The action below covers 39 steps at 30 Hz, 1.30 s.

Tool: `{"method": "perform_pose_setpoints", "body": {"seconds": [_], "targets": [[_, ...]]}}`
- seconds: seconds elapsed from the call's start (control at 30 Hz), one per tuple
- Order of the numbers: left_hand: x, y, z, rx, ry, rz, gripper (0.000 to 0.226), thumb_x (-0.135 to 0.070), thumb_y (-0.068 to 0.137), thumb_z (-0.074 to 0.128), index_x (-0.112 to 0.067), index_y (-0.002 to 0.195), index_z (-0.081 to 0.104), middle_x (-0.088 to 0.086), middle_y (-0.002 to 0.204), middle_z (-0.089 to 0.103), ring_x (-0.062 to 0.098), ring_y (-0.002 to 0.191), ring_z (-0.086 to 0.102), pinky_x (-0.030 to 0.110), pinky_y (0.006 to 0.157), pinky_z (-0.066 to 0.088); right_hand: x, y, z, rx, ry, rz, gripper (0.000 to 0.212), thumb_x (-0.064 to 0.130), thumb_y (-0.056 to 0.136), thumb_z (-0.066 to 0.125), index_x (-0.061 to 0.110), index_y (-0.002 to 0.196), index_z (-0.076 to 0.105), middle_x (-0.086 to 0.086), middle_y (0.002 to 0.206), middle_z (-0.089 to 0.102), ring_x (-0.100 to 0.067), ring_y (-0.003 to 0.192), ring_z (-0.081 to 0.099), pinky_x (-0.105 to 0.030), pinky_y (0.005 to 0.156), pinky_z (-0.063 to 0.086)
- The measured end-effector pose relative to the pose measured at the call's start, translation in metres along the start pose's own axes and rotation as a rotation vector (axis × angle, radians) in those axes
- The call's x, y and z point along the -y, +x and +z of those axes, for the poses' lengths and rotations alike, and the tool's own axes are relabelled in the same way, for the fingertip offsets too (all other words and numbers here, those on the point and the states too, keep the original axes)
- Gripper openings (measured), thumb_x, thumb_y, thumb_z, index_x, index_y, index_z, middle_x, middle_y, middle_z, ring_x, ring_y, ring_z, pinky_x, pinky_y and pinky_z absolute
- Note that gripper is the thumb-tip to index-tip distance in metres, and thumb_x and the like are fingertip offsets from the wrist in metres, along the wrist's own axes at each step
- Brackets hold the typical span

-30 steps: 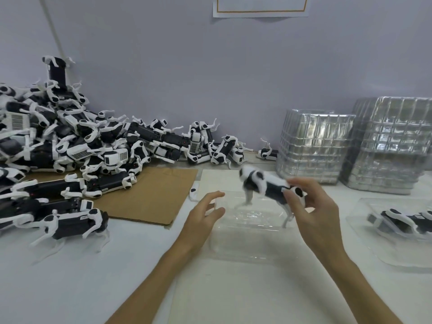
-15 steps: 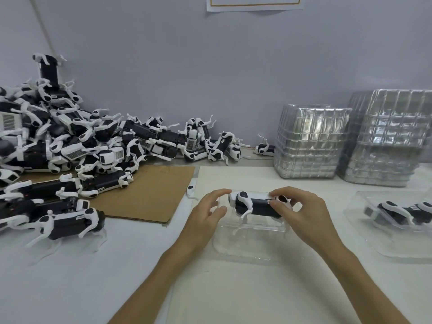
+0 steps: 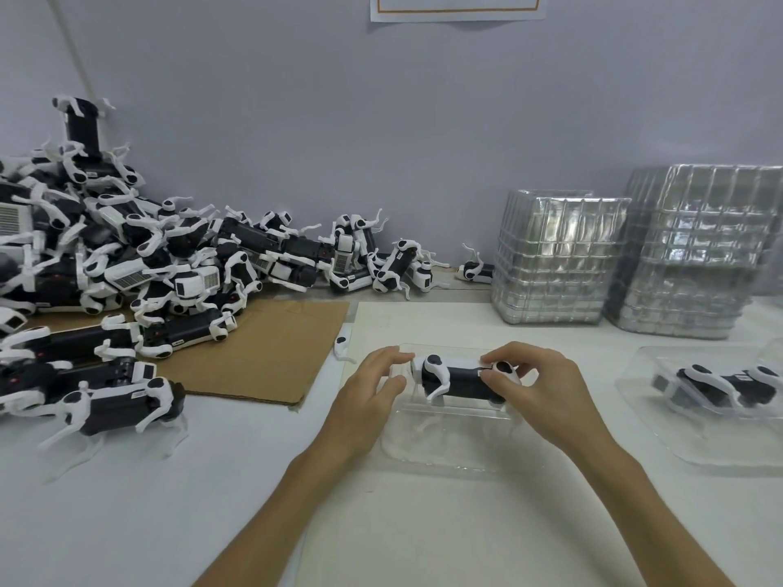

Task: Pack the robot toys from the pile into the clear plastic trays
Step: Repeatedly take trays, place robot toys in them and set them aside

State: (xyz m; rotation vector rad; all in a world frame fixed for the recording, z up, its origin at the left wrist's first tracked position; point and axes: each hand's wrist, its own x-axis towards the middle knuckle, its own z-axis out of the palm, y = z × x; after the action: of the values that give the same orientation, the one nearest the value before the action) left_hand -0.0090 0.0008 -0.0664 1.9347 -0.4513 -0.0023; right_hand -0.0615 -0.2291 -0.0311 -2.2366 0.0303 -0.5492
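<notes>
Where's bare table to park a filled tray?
Free: near table in front of the centre tray with the held robot toy; white strip below the cardboard; narrow gap to the right tray. Crowded: toy pile left, tray stacks back right.

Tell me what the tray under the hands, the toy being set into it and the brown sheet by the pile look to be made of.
The tray looks like thin clear plastic, glossy: the surface beneath shows through and its rims catch light. The robot toy seems to be hard moulded plastic, with a dark satin body and smooth white legs. The brown sheet is probably cardboard, matte, with an uneven cut edge.
</notes>
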Motion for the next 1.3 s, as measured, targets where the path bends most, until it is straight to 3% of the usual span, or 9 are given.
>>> {"method": "perform_pose_setpoints", "body": {"seconds": [0.13,0.3,0.47,0.57,0.7,0.8,0.9,1.03,1.3], "targets": [[0.0,0.001,0.001,0.001,0.005,-0.006,0.042,-0.043,0.082,0.041,-0.052,0.121,0.053,-0.039,0.129,0.045,-0.019,0.116,0.043,0.01,0.092,0.035,-0.001,0.002,0.001,0.065,-0.083,0.026,0.01,0.031,0.089,0.073,0.041,0.089,0.073,0.019,0.102,0.063,-0.008,0.101,0.051,-0.043,0.102,0.038],[0.004,0.004,0.002,-0.032,-0.024,-0.151,0.073,-0.055,0.077,0.045,-0.038,0.148,0.036,-0.012,0.133,0.052,0.006,0.121,0.051,0.032,0.104,0.035,-0.006,0.005,0.0,0.012,-0.044,0.061,0.022,0.045,0.097,0.056,0.038,0.116,0.064,0.013,0.125,0.051,-0.01,0.122,0.04,-0.039,0.108,0.033],[0.005,0.007,0.002,-0.028,0.19,-0.222,0.068,-0.064,0.076,0.027,-0.039,0.134,0.052,-0.02,0.107,0.061,0.01,0.112,0.048,0.033,0.097,0.023,-0.025,0.014,-0.016,0.15,0.102,0.426,0.052,0.066,0.099,0.033,0.03,0.122,0.064,0.003,0.127,0.061,-0.02,0.119,0.054,-0.041,0.101,0.038],[0.005,0.006,0.003,-0.044,0.106,-0.202,0.055,-0.061,0.079,0.03,-0.048,0.126,0.055,-0.025,0.093,0.057,0.009,0.104,0.051,0.033,0.094,0.031,-0.026,0.014,-0.018,0.23,0.205,0.418,0.059,0.071,0.094,0.038,0.036,0.14,0.054,0.008,0.139,0.057,-0.018,0.124,0.055,-0.034,0.094,0.038],[0.001,0.006,-0.009,-0.049,-0.208,-0.172,0.08,-0.065,0.079,0.05,-0.043,0.153,0.03,-0.021,0.146,0.047,0.003,0.132,0.046,0.03,0.112,0.035,-0.016,0.007,-0.02,0.316,0.387,0.248,0.077,0.081,0.072,0.063,0.058,0.142,0.041,0.034,0.147,0.04,0.002,0.127,0.051,-0.028,0.101,0.046],[-0.006,0.003,-0.012,0.047,-0.292,-0.139,0.105,-0.07,0.066,0.066,-0.05,0.154,0.013,-0.013,0.151,0.039,0.011,0.134,0.049,0.03,0.103,0.047,-0.009,0.005,-0.017,0.29,0.404,0.131,0.087,0.073,0.068,0.074,0.066,0.143,0.032,0.049,0.139,0.037,0.006,0.118,0.059,-0.028,0.1,0.046],[-0.01,0.001,-0.007,0.023,-0.274,-0.105,0.118,-0.068,0.054,0.071,-0.049,0.154,0.012,-0.009,0.141,0.048,0.011,0.112,0.062,0.029,0.097,0.051,-0.004,0.005,-0.013,0.197,0.417,0.078,0.088,0.063,0.069,0.081,0.066,0.142,0.032,0.039,0.148,0.036,0.0,0.122,0.058,-0.027,0.095,0.044],[-0.011,0.001,-0.003,-0.036,-0.336,-0.072,0.105,-0.049,0.066,0.075,-0.045,0.155,0.018,-0.009,0.138,0.052,0.023,0.115,0.063,0.026,0.086,0.054,-0.004,0.005,-0.013,0.133,0.476,0.1,0.104,0.064,0.057,0.085,0.05,0.148,0.038,0.024,0.142,0.05,-0.003,0.119,0.062,-0.028,0.093,0.05],[-0.009,-0.002,-0.002,-0.057,-0.333,-0.099,0.107,-0.037,0.062,0.083,-0.038,0.153,0.025,-0.012,0.131,0.051,0.019,0.109,0.064,0.035,0.097,0.054,-0.008,0.005,-0.007,0.084,0.528,0.099,0.057,0.027,0.073,0.089,0.053,0.117,0.064,0.024,0.116,0.07,0.001,0.108,0.066,-0.02,0.086,0.047]]}}
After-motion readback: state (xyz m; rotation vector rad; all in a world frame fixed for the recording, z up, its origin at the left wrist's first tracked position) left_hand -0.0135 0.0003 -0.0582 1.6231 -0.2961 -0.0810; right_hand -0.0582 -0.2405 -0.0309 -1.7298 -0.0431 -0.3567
